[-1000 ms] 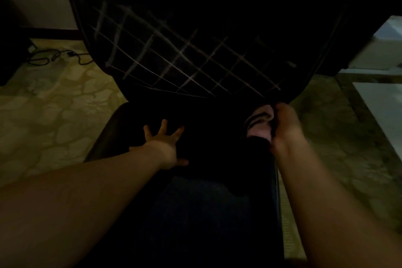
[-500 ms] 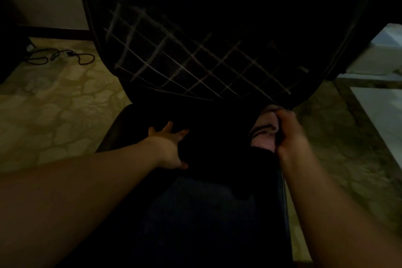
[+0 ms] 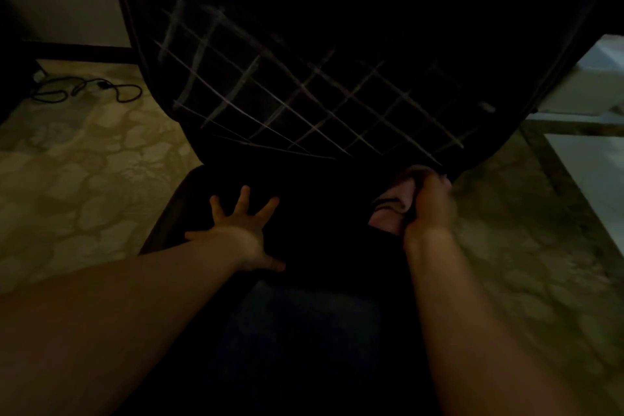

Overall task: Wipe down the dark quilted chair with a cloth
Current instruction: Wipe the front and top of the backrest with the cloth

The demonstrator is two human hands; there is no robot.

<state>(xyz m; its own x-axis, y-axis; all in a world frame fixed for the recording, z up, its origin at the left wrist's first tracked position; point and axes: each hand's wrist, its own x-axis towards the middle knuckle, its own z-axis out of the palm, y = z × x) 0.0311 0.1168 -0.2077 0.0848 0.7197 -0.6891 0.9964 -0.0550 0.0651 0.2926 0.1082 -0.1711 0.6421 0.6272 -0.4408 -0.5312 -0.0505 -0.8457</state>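
Two hands on chair (image 3: 304, 84): left hand (image 3: 241, 235) splayed flat on seat, right hand (image 3: 429, 209) bunching cloth (image 3: 395, 203) at seat-back crease, right side. Risk: cloth wads up, skips the quilt seams; dim light hides misses.

Chair (image 3: 337, 27) top beyond frame, seat in darkness

left hand (image 3: 241, 235) splayed flat, right hand (image 3: 429, 209) fisted, gripping
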